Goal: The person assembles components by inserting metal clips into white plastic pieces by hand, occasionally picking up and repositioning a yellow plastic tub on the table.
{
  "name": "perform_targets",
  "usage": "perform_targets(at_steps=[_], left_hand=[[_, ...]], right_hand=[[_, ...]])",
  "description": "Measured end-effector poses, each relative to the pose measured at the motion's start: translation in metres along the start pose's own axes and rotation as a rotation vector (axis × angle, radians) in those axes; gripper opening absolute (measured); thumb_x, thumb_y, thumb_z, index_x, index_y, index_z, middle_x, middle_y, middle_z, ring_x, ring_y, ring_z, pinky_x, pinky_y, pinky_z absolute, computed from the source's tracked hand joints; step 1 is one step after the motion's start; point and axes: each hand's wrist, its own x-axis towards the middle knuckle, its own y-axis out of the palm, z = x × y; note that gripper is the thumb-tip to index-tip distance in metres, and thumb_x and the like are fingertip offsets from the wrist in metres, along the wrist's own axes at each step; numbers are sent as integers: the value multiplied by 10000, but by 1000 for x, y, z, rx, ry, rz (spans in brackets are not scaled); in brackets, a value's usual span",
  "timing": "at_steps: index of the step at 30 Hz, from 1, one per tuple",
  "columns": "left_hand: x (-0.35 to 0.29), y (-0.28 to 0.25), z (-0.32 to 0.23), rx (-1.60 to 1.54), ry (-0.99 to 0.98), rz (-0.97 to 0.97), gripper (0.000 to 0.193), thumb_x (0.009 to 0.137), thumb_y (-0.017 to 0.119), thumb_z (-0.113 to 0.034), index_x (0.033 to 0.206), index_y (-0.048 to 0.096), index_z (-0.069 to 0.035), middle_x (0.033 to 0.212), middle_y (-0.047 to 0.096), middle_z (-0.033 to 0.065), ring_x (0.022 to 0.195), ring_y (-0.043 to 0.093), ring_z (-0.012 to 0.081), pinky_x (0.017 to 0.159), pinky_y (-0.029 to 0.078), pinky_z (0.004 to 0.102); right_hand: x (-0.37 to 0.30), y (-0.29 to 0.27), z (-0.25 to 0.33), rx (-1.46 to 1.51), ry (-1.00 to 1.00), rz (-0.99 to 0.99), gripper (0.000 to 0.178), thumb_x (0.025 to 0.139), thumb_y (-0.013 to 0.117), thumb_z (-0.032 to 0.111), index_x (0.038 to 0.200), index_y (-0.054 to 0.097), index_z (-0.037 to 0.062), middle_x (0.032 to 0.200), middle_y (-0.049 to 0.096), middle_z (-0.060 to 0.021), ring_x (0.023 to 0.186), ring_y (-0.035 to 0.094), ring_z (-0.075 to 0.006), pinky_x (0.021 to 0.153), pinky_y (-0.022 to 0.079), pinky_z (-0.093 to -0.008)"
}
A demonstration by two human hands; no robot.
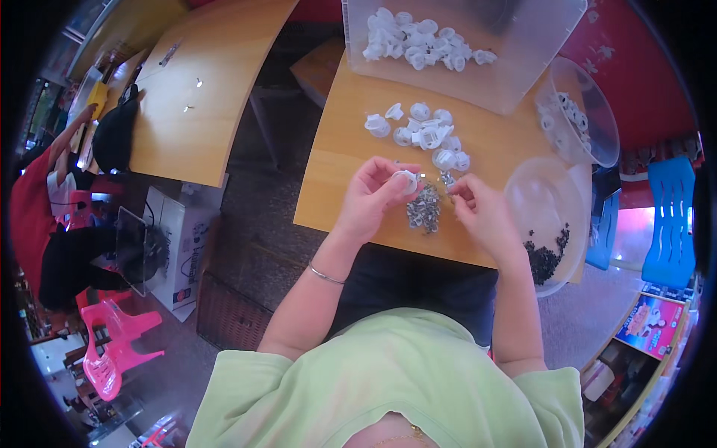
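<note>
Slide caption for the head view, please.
Left hand holding a white part, right hand beside a pile of silvery pieces.

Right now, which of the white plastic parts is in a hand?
The white part held in the left hand; the other white parts lie on the table or in the clear containers.

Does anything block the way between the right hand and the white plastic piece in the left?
Nothing visible does. Between the right hand and the white plastic piece in the left hand is an open gap; the small metal parts appear to lie lower, on the table.
</note>
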Motion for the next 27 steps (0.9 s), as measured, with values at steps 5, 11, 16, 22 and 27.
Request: perform_targets(at_steps=[5,11,16,22,27], left_hand=[[-4,-12,7,7,72,-62,88,866,593,-94,927,536,-67,943,626,92,807,614,147,742,529,307],[-5,-2,11,55,76,39,119,878,594,-136,926,514,-63,855,586,20,761,594,101,668,509,240],[-15,-5,3,46,3,38,172,898,558,-148,1025,528,-36,920,575,46,820,591,108,734,521,249],[-8,-4,5,105,10,72,194,894,561,-169,1026,553,-27,935,582,41,822,591,106,738,515,244],[-11,-1,4,88,35,88,156,901,532,-137,1001,553,-18,898,601,39,790,591,91,724,489,227]], right_hand=[[5,9,-5,-39,-187,-39,122,791,575,26,909,592,2,810,618,-151,736,618,-257,655,483,-323],[-7,-1,6,-14,-153,-9,120,805,567,-1,921,595,-12,785,613,-118,692,607,-181,638,479,-284],[-7,6,9,77,-15,43,110,835,547,13,929,594,-19,767,624,-107,675,610,-155,614,479,-275],[-1,-1,8,-13,-28,36,118,846,529,5,937,595,-30,760,626,-84,674,600,-129,610,476,-265],[-1,-2,-5,144,-64,-9,134,839,521,-13,945,600,-28,781,602,-66,661,562,-114,621,465,-249]])
